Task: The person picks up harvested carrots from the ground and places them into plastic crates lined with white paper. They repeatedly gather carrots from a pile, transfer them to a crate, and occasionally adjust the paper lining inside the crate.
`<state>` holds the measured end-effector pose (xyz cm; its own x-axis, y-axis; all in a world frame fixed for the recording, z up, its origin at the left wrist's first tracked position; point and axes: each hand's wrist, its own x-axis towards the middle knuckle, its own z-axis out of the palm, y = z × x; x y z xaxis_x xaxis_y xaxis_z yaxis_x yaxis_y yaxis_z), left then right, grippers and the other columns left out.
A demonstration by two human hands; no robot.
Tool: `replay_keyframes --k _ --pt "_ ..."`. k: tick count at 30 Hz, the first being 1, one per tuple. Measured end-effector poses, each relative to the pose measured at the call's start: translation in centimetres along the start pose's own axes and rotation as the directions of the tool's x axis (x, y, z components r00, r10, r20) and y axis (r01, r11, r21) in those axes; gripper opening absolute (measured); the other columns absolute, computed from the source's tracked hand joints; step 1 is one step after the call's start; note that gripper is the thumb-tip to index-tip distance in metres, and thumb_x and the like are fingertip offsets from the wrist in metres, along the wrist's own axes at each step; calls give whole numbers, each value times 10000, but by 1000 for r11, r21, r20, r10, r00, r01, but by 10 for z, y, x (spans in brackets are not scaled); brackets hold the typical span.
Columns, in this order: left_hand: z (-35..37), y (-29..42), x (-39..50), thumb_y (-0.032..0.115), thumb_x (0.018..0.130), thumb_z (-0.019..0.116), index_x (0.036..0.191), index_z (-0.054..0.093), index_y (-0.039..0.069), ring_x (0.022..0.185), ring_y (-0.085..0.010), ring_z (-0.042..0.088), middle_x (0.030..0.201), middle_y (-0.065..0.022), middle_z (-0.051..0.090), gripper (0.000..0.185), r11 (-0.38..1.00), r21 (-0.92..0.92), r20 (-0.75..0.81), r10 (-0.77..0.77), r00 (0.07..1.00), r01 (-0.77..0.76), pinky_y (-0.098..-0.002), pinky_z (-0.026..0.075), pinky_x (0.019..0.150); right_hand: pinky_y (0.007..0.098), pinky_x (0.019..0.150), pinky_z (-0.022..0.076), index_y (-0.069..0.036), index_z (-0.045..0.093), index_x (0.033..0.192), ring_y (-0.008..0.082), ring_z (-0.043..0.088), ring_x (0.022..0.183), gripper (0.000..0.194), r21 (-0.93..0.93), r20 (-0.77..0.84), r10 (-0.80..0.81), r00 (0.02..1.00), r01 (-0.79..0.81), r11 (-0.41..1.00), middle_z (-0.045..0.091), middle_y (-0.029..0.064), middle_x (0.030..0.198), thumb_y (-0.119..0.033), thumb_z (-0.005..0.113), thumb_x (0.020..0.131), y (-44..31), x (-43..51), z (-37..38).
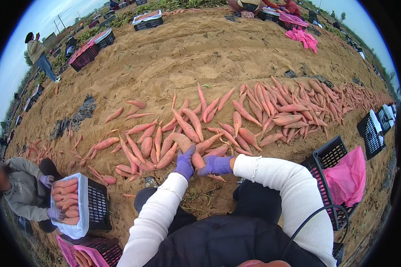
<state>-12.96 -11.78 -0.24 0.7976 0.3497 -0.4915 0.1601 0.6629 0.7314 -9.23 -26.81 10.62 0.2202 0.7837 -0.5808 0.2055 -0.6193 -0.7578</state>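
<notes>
My left hand (185,163), in a purple glove, grips the side of a long sweet potato (183,141) near the middle of the picture. My right hand (216,165), gloved alike, is closed around the lower end of what looks like the same sweet potato. Part of it is hidden by the gloves. A loose heap of sweet potatoes (289,118) runs off to the right. Others lie close around both hands, such as a single sweet potato (185,125) just beyond them and more to the left.
At the right stands a black plastic crate (330,152) with a pink plastic bag (349,177). A co-worker (23,190) at the left holds a white-lined crate (97,203) of sweet potatoes. Black plastic film (77,116) lies on the soil; further crates and people are farther off.
</notes>
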Motion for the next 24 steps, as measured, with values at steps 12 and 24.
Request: replay_keyframes --k 12,24 --pt "28 15 72 228 714 739 1406 257 -5 1166 -310 467 1333 -212 413 876 723 650 -88 375 923 -232 -374 399 963 399 840 466 -5 537 1173 352 601 973 495 166 -838 231 494 -171 971 625 214 1052 -334 602 809 279 -13 -196" --pt "-32 -68 165 197 665 778 1357 270 -59 1170 -294 465 1305 -225 415 896 508 854 -97 366 926 -111 -349 415 972 410 947 414 20 400 1305 395 512 1133 816 425 -852 468 234 -211 880 506 274 1235 -477 685 724 416 29 -294"
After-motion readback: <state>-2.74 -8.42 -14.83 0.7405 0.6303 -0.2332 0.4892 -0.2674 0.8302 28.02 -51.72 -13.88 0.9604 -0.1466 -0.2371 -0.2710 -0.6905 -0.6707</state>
